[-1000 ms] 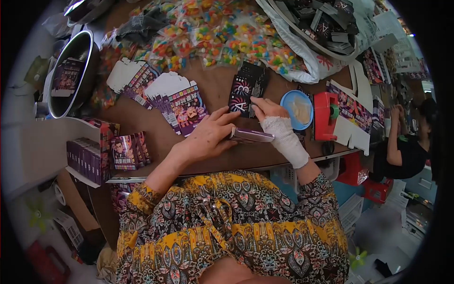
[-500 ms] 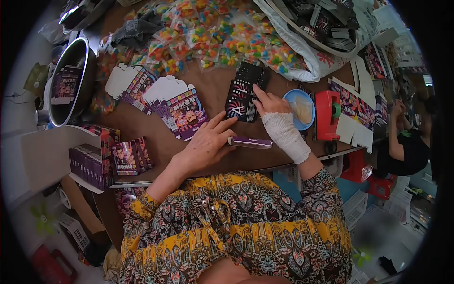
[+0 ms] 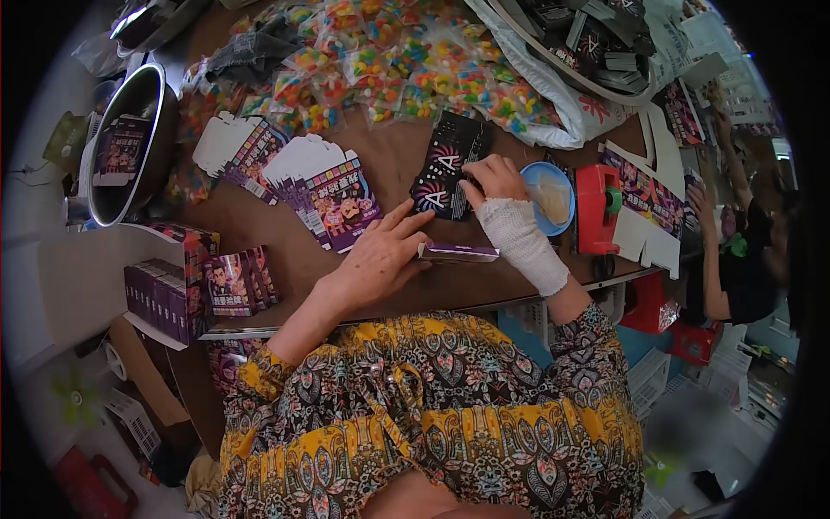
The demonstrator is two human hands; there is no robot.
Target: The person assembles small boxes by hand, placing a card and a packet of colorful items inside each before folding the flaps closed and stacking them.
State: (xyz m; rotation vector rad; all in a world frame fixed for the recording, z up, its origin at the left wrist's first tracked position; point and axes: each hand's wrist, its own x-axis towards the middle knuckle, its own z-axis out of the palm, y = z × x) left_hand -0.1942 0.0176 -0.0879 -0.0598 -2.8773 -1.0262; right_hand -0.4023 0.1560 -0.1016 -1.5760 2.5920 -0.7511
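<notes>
- Tabletop (image 3: 372, 138), bearing one red tape dispenser (image 3: 596, 208).
- Left hand (image 3: 380, 255), well left of the dispenser: fingers spread, two tips at the black packets (image 3: 450, 147).
- Right hand (image 3: 497, 180), nearer the dispenser: fingers curled more than half a second ago; whether pinching, cannot tell.
- Packets, left of the dispenser: two "A" marks showing.
- One purple box (image 3: 462, 252) by the left hand; grip hidden.

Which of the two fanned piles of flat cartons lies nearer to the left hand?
The right pile, whose printed front almost reaches the left hand; the left pile lies farther away, toward the metal basin.
</notes>
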